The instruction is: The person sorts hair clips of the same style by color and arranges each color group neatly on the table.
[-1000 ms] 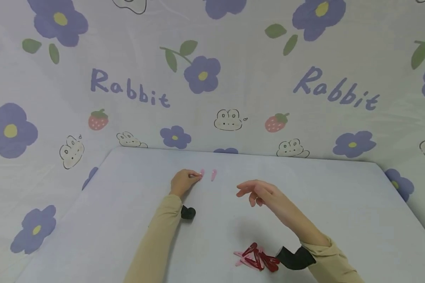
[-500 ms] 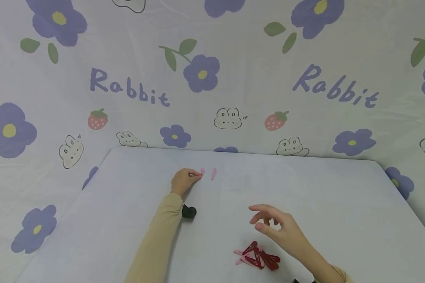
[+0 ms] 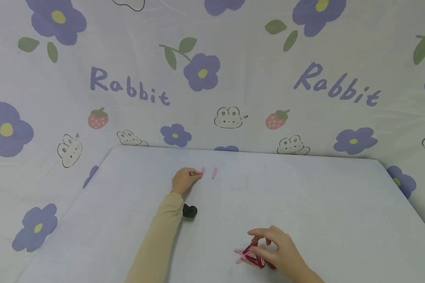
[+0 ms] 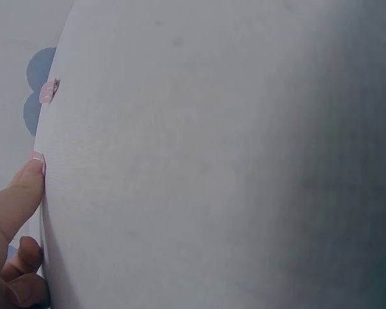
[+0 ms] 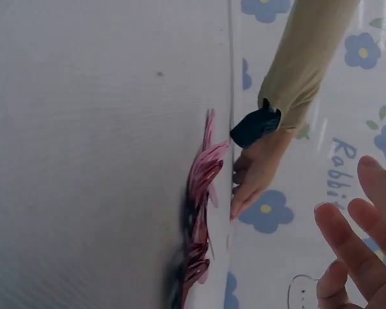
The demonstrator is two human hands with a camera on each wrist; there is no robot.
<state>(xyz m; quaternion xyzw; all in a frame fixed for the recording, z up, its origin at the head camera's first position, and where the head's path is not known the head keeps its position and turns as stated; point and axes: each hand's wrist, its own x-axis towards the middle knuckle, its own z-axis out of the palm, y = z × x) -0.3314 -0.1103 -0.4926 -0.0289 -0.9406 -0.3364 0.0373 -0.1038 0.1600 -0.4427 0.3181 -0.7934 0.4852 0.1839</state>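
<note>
Our left hand (image 3: 184, 181) pinches a pink snap hair clip (image 3: 203, 169) on the counter (image 3: 322, 204), a second clip (image 3: 214, 173) just beside it. Our right hand (image 3: 283, 251), fingers parted, hovers at the clip pile (image 3: 254, 260); likely light, stiff, slick, best pinched by the edges.

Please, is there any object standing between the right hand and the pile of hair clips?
No, nothing visible is in the way. The right hand hovers over the pile of hair clips, with a bare gap between them in the right wrist view.
</note>
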